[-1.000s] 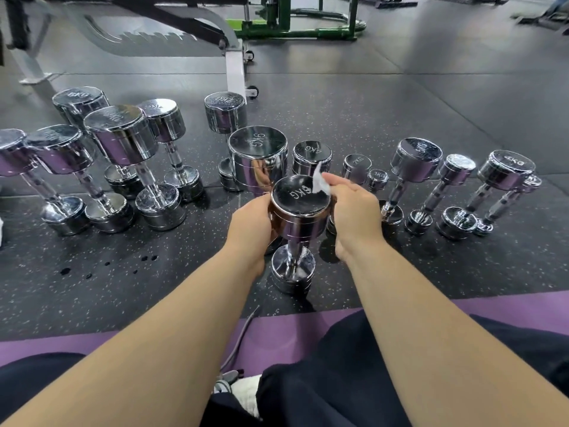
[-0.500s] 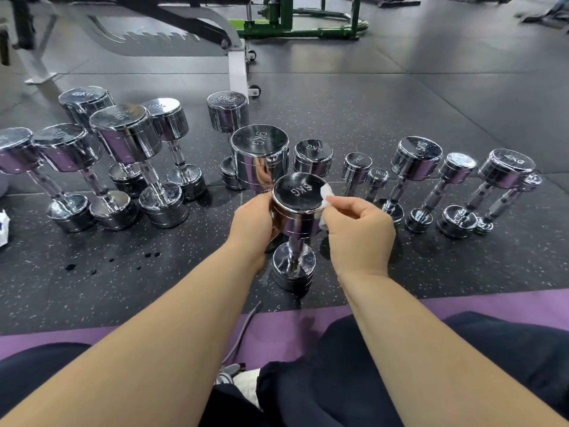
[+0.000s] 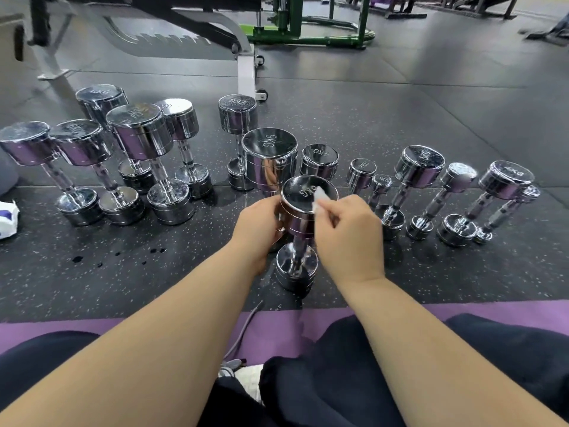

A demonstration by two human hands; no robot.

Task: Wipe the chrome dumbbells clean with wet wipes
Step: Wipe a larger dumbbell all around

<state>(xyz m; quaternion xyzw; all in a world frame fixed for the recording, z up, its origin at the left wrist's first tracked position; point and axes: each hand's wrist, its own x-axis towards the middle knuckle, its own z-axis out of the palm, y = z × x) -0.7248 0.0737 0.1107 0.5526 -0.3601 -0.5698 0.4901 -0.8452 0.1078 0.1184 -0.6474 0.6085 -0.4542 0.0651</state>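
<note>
The dumbbell under treatment is stood on end on the black speckled floor, directly ahead of the person and just beyond the purple mat. Its upper head is gripped from the left side by the left hand, whose fingers are curled round the chrome. A small white wipe is pinched between the thumb and fingertips of the right hand and is pressed against the right part of the head's flat top face, where the weight marking is partly covered. Just behind, a larger dumbbell marked 9KG is stood upright. A group of large dumbbells is set on end to the left, and a row of small dumbbells to the right. A white and purple packet is cut off by the left edge of view; its contents cannot be told. Dark wet spots are scattered on the floor left of the forearms. A bench frame and a green machine base are located farther back.
</note>
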